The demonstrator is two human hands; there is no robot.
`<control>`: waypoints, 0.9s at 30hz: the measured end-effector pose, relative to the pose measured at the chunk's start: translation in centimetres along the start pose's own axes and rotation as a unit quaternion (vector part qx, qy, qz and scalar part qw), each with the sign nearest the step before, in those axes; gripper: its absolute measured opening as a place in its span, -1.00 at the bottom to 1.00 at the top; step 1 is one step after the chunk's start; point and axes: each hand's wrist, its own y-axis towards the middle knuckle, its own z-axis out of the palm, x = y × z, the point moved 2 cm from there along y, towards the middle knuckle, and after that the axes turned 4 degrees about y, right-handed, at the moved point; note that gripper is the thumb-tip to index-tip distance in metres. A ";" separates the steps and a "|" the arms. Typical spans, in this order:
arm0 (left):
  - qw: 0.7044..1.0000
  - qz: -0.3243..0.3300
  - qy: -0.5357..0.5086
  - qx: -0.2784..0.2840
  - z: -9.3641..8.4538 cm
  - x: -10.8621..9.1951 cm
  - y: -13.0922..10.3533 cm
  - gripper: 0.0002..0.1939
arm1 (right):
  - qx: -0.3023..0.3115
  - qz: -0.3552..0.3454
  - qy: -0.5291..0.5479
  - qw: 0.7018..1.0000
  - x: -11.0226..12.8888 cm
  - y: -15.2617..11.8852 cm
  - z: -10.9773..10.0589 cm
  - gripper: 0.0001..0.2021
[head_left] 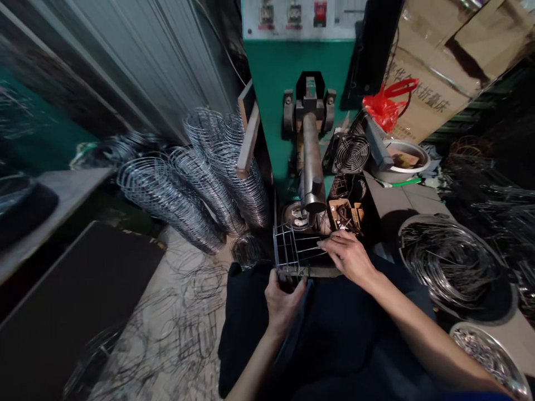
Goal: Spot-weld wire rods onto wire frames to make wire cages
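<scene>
Just above my lap is a small wire frame (286, 246) of crossed metal rods, with longer rods reaching to the right. My left hand (283, 298) grips its near edge between thumb and fingers. At the right end, my right hand (345, 253) pinches the ends of the rods with its fingers closed. Beyond the frame, the round steel arm (312, 161) of a green machine (271, 83) points down toward me. Its blunt end is apart from the wire frame.
Tall stacks of wire rings (196, 189) stand left of the machine, with loose rings (179, 317) scattered on the floor. To the right are a basin of bent wires (449, 262), a bowl of small metal pieces (487, 356), a fan (351, 153) and a red plastic bag (384, 108).
</scene>
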 end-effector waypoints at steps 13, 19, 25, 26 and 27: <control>0.999 0.019 -0.023 -0.036 -0.1 0.1 1.3 -0.58 | -0.062 -0.053 0.016 0.997 0.0 2.3 0.0 -0.78; 0.997 0.028 -0.045 -0.048 -0.2 0.1 1.5 -0.60 | -0.066 -0.065 0.011 0.996 0.5 3.2 -0.5 -0.75; 0.997 0.034 -0.061 -0.045 -0.1 0.3 1.7 -0.59 | -0.056 -0.056 0.010 0.997 0.5 3.2 -0.4 -0.73; 0.997 0.033 -0.061 -0.043 -0.1 0.3 1.7 -0.60 | -0.056 -0.054 0.008 0.997 0.5 3.2 -0.4 -0.73; 0.997 0.031 -0.059 -0.043 -0.1 0.3 1.7 -0.60 | -0.055 -0.053 0.007 0.997 0.5 3.3 -0.4 -0.73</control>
